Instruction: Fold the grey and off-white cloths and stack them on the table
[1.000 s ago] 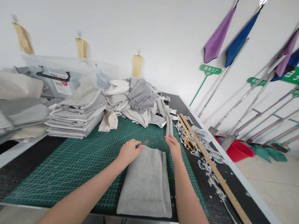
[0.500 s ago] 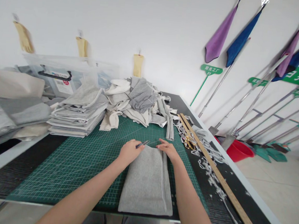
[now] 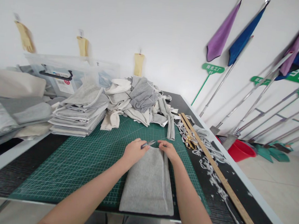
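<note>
A folded piece of grey fabric lies flat on the green cutting mat, its narrow end away from me. My left hand is closed around small thread snips, whose blades point right over the fabric's far edge. Just across from the blade tips, my right hand has its thumb and forefinger pinched together at the far right corner of the fabric. Whatever sits between those fingertips is too small to make out.
Folded grey fabric is stacked at left, before a clear plastic box. A loose fabric heap lies at the back. Along the right run a wooden ruler, gold-handled scissors and fabric scraps.
My left hand and the snips have moved slightly right, nearer the right hand. The right hand's fingers have drawn together into a pinch.
</note>
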A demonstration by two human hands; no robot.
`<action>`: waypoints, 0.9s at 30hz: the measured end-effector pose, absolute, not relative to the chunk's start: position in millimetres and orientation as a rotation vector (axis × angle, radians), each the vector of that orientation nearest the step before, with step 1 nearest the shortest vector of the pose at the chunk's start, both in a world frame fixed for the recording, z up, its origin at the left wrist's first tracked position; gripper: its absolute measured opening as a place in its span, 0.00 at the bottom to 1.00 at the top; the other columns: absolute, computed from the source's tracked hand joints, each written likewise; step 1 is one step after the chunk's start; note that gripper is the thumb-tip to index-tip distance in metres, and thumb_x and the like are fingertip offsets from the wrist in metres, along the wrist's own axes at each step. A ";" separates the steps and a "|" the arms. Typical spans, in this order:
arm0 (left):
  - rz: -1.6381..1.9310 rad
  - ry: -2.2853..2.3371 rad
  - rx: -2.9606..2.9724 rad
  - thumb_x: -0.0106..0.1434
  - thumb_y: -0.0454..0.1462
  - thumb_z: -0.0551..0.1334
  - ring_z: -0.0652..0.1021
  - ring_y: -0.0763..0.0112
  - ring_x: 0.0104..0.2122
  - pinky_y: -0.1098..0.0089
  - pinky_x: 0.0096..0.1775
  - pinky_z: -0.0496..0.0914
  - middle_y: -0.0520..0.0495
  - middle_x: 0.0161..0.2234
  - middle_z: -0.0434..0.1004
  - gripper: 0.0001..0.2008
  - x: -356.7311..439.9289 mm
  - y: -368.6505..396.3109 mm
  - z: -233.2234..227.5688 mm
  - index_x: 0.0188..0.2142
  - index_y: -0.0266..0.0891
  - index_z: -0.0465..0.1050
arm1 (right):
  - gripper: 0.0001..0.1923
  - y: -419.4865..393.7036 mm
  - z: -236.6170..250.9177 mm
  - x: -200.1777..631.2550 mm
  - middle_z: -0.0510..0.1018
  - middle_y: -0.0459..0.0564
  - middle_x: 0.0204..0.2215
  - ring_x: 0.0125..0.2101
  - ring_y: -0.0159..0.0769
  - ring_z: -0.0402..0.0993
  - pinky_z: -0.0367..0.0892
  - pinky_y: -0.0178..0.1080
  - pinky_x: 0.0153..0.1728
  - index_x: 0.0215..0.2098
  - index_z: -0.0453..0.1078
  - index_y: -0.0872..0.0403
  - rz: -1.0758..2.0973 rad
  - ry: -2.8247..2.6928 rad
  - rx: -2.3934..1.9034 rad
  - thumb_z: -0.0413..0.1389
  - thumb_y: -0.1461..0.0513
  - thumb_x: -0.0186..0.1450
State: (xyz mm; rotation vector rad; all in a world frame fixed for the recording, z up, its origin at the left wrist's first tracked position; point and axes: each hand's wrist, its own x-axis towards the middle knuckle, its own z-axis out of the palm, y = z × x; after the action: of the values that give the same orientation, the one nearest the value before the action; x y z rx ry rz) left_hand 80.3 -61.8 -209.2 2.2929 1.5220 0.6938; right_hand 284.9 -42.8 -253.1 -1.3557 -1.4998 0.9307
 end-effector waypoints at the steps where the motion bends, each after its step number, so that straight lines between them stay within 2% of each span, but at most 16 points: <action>1: 0.692 1.508 2.307 0.56 0.45 0.50 0.70 0.74 0.32 0.75 0.33 0.61 0.52 0.31 0.68 0.14 83.1 -62.7 -208.4 0.37 0.45 0.68 | 0.07 -42.2 -253.8 284.2 0.72 0.51 0.36 0.39 0.37 0.65 0.51 0.40 0.44 0.18 0.67 0.56 0.935 -1.486 -1.348 0.53 0.60 0.49; 7: 0.632 1.482 2.368 0.56 0.46 0.49 0.71 0.73 0.32 0.74 0.32 0.61 0.52 0.31 0.68 0.14 97.9 -61.2 -206.1 0.35 0.45 0.69 | 0.11 -38.8 -255.5 283.7 0.73 0.50 0.31 0.33 0.35 0.66 0.57 0.38 0.37 0.18 0.65 0.56 0.961 -1.389 -1.302 0.53 0.55 0.49; 13: 0.453 1.511 2.376 0.55 0.46 0.49 0.71 0.69 0.33 0.73 0.32 0.62 0.50 0.30 0.69 0.15 104.8 -53.0 -204.1 0.31 0.43 0.70 | 0.11 -40.1 -252.0 284.5 0.74 0.50 0.29 0.31 0.35 0.66 0.58 0.37 0.35 0.18 0.65 0.57 0.896 -1.285 -1.315 0.53 0.55 0.47; 17: 0.444 1.517 2.345 0.55 0.46 0.49 0.70 0.69 0.34 0.72 0.33 0.62 0.49 0.31 0.69 0.16 103.5 -53.8 -207.0 0.32 0.43 0.71 | 0.10 -38.3 -250.8 296.6 0.73 0.49 0.26 0.31 0.36 0.66 0.58 0.38 0.36 0.19 0.65 0.57 0.734 -1.148 -1.393 0.52 0.57 0.48; 20: 0.474 1.531 2.291 0.55 0.46 0.50 0.70 0.70 0.34 0.73 0.34 0.62 0.48 0.32 0.70 0.16 100.2 -56.1 -210.3 0.34 0.42 0.71 | 0.12 -39.9 -246.5 320.4 0.71 0.52 0.31 0.36 0.39 0.64 0.55 0.40 0.39 0.27 0.66 0.58 0.526 -0.949 -1.488 0.50 0.58 0.48; 24: 0.642 1.512 2.171 0.54 0.44 0.52 0.70 0.70 0.34 0.72 0.35 0.62 0.48 0.33 0.70 0.15 96.1 -57.2 -213.5 0.36 0.42 0.70 | 0.24 -53.5 -231.8 342.7 0.64 0.55 0.44 0.44 0.41 0.58 0.53 0.41 0.41 0.43 0.61 0.58 0.367 -0.764 -1.545 0.50 0.61 0.46; 27: 0.874 1.385 2.001 0.54 0.42 0.53 0.70 0.71 0.33 0.72 0.35 0.63 0.48 0.33 0.70 0.14 96.4 -58.3 -212.7 0.36 0.39 0.70 | 0.22 -73.8 -217.0 324.2 0.68 0.54 0.40 0.38 0.38 0.64 0.59 0.38 0.35 0.41 0.63 0.58 0.415 -0.775 -1.517 0.50 0.59 0.48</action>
State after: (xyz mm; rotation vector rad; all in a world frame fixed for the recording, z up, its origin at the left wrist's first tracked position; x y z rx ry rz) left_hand 96.4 -58.3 -212.7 2.0006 1.3854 0.8735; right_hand 324.2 -73.8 -217.0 -1.5169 -0.7747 0.4153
